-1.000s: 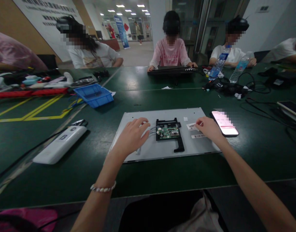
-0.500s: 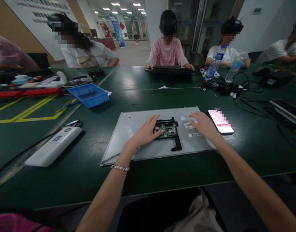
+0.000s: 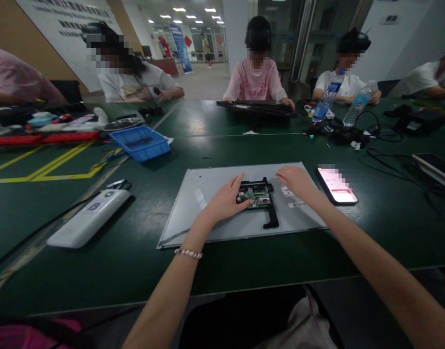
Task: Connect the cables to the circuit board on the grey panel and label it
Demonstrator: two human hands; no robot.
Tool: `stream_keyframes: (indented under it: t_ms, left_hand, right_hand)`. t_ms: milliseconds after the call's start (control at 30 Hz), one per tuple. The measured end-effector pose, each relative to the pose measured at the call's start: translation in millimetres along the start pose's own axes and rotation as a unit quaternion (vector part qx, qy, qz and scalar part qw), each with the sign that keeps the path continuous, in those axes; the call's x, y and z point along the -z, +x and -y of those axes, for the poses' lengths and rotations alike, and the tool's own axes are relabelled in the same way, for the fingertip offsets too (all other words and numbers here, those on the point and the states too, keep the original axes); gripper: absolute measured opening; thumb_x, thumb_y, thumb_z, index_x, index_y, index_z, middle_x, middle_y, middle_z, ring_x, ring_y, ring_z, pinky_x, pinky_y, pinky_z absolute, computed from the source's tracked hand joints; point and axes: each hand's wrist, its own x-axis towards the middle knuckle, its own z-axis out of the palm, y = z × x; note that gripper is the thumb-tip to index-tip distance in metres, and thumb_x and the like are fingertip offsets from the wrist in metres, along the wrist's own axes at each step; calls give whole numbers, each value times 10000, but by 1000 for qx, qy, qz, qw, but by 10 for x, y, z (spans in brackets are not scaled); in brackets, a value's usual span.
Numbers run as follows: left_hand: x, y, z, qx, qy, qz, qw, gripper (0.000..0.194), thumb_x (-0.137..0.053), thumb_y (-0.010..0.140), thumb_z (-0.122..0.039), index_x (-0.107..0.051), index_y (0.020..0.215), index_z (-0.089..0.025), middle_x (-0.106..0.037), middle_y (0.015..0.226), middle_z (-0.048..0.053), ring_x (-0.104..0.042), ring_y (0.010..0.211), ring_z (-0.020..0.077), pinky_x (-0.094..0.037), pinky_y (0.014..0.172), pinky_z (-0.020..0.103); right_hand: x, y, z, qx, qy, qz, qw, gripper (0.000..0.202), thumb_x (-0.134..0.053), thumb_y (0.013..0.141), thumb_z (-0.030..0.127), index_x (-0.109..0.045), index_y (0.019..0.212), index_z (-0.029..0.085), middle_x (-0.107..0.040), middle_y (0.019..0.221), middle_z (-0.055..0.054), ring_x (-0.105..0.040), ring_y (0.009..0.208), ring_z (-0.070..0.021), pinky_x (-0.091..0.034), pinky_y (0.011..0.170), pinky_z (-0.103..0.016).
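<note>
A flat silver-grey panel lies on the green table before me, with labels on its right part. On its middle sits a green circuit board in a black bracket. My left hand rests at the board's left edge, open, its fingers stretched out and its thumb over the board. Just right of the bracket's upper end is my right hand, its fingers bent and drawn together; whatever may be between them is hidden.
A phone lies right of the panel, a white power bank with a cable to the left. Behind are a blue bin, two water bottles and black cables. Across the table, a person in pink holds a dark panel.
My right hand has moved left toward the bracket, and its fingers have drawn together. My left hand stays at the board's left edge. The whole view has shifted slightly.
</note>
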Motion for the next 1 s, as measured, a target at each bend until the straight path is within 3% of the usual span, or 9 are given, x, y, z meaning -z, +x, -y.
stream_keyframes:
  t_ms: [100, 233, 367, 633, 1000]
  left_hand:
    - [-17, 1, 16, 12, 6, -2, 1000, 815, -468, 845, -541, -75, 1454, -169, -308, 1441, 168, -388, 1270, 297, -346, 1026, 438]
    - [-52, -4, 40, 13, 6, -7, 1000, 830, -461, 839, -561, -92, 1451, -138, -328, 1422, 176, -390, 1266, 297, -333, 1034, 412]
    - [-59, -9, 49, 12, 7, 3, 1000, 813, -434, 847, -574, -99, 1451, -145, -315, 1430, 171, -388, 1266, 304, -325, 1036, 421]
    - [-85, -6, 80, 15, -3, 6, 1000, 800, -430, 841, -593, -144, 1439, -145, -291, 1446, 172, -368, 1280, 307, -307, 1043, 424]
    - [-64, -11, 53, 10, -3, 5, 1000, 795, -438, 844, -568, -124, 1446, -152, -298, 1444, 169, -372, 1277, 307, -323, 1033, 431]
  right_hand:
    - [-15, 107, 196, 35, -44, -31, 998, 272, -409, 917, 202, -668, 993, 166, -667, 999, -112, -588, 937, -229, -404, 792, -334]
    - [-101, 283, 516, 100, -70, -9, 993, 268, -414, 906, 172, -678, 941, 142, -672, 958, -133, -582, 935, -241, -395, 787, -330]
    - [-221, 368, 712, 82, -71, 6, 994, 278, -405, 896, 146, -681, 921, 133, -673, 927, -141, -586, 908, -240, -395, 773, -324]
    - [-358, 347, 735, 60, -20, 22, 998, 283, -400, 908, 191, -679, 952, 170, -662, 990, -111, -582, 922, -211, -410, 787, -288]
    - [-297, 352, 694, 37, 29, 5, 999, 274, -431, 892, 245, -674, 996, 170, -676, 1020, -105, -587, 974, -223, -413, 852, -313]
